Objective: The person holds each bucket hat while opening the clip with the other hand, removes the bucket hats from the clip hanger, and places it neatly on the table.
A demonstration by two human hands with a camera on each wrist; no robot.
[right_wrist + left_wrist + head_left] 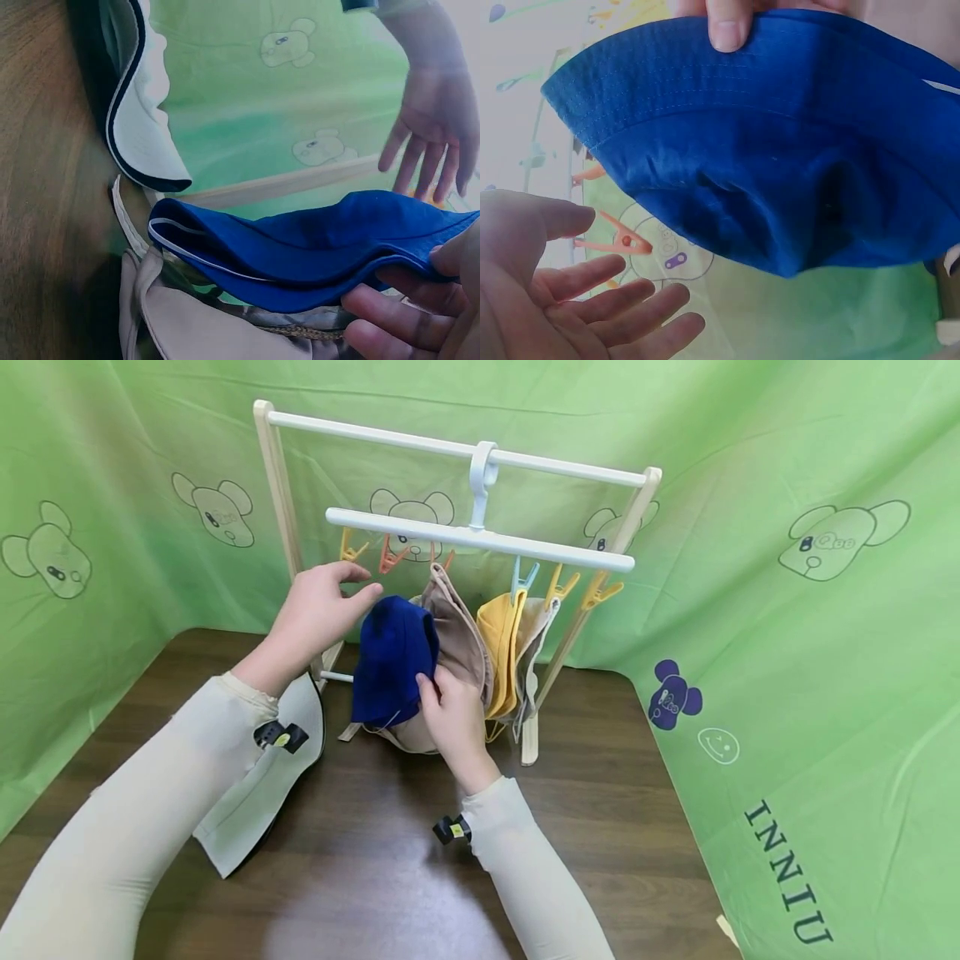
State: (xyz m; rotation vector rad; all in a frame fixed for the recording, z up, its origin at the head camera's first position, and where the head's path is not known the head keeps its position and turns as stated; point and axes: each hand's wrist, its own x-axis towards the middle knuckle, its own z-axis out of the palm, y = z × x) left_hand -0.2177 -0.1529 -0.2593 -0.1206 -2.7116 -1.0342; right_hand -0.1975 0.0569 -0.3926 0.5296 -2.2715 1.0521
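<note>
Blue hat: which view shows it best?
Left wrist: the blue hat is largest there, its brim stitching clear, though cropped at right. Head shows it whole-scene small, pinched by the right hand. Right wrist shows it nearly edge-on.

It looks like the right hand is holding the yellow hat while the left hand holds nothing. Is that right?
Not quite: the head view shows the right hand holding the blue hat, not the yellow hat. The left hand does hold nothing.

sleeves (142, 827): long, cream | wrist units (281, 737): black, yellow-marked | hands (318, 606): bare
</note>
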